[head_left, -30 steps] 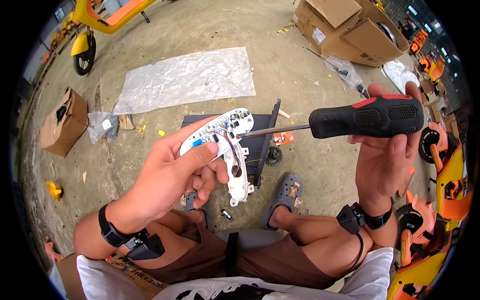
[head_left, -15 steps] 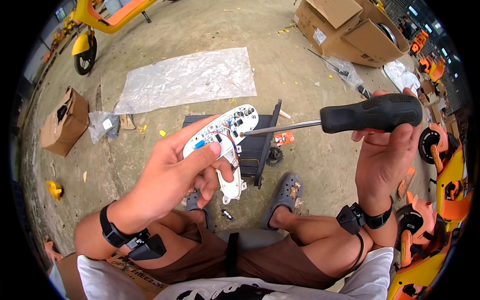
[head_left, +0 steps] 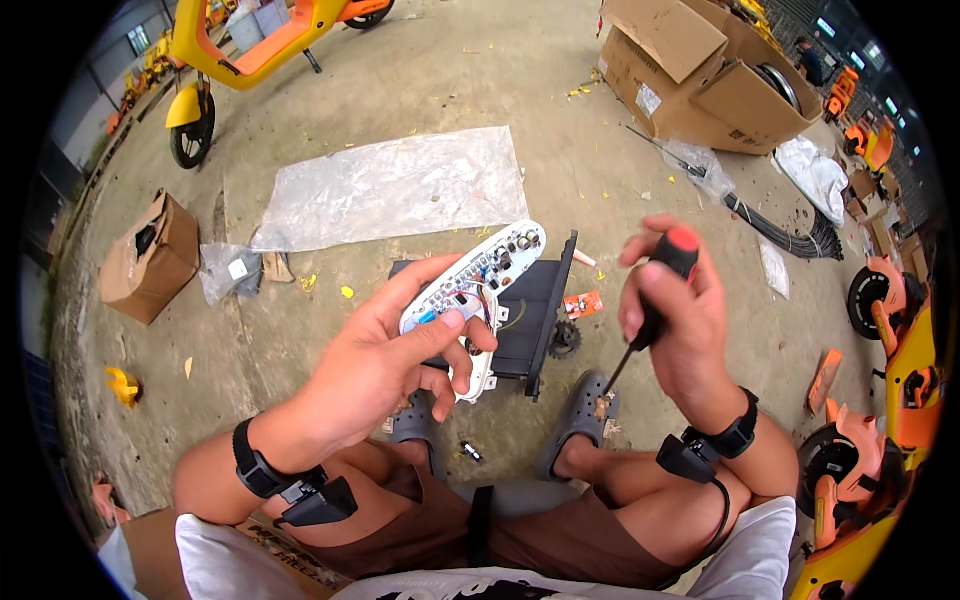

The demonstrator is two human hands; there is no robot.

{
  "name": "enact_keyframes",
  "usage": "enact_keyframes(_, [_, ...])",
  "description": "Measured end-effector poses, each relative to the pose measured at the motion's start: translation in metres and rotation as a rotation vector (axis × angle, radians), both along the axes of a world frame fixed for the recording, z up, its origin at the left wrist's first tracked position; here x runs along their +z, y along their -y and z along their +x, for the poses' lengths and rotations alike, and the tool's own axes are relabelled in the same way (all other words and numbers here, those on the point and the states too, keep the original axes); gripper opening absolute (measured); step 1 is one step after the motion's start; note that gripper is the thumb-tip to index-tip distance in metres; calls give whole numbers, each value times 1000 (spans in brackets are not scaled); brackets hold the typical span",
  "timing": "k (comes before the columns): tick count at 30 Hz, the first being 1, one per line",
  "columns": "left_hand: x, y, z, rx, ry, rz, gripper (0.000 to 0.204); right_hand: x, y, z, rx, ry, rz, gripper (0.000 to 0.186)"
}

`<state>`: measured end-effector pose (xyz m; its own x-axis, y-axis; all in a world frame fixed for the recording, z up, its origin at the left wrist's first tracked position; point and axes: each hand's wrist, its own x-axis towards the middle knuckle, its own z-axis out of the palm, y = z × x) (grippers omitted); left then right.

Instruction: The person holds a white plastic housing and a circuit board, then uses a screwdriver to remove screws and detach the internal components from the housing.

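Observation:
My left hand is closed around a white circuit board that sits on a white plastic housing, its thumb pressing near a blue component. Thin coloured wires run across the board. The lower part of the housing shows below my fingers. In my right hand is a screwdriver with a black handle and a red end; its shaft slants down and left, tip apart from the board. Beneath the board, on the ground, lies a dark flat panel.
A small gear and an orange card lie beside the panel. Beyond is a clear plastic sheet. Cardboard boxes stand left and far right. Orange-yellow vehicle parts line the right; a yellow scooter stands far left.
The screwdriver has come away from the board, swinging from nearly level to pointing down-left as my right hand drew back and turned. The left hand still holds the board, now tilted more edge-on.

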<state>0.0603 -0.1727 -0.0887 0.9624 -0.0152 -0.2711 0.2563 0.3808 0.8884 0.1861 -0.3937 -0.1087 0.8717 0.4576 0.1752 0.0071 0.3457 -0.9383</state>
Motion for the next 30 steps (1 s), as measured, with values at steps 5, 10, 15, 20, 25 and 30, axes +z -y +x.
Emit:
enact_keyframes(5, [0, -1, 0, -60, 11, -56, 45, -6, -9, -8, 187, -135, -243, 22])
enact_keyframes(10, [0, -2, 0, -95, 9, -75, 44, -9, -21, -19, 379, -123, -313, 24])
enact_keyframes(15, [-2, -2, 1, -105, -24, -87, 43, -10, -25, -28, 449, -137, -325, 28])
enact_keyframes(20, [-1, -3, 2, -95, -66, -96, 38, -15, -28, -30, 429, -120, -337, 29])
enact_keyframes(25, [-4, -4, 4, -51, -117, 26, 31, -15, -29, -34, 458, -125, -366, 30])
enact_keyframes(30, [-7, -8, 4, 29, -57, -15, 27, -12, -31, -35, 445, -72, -373, 33])
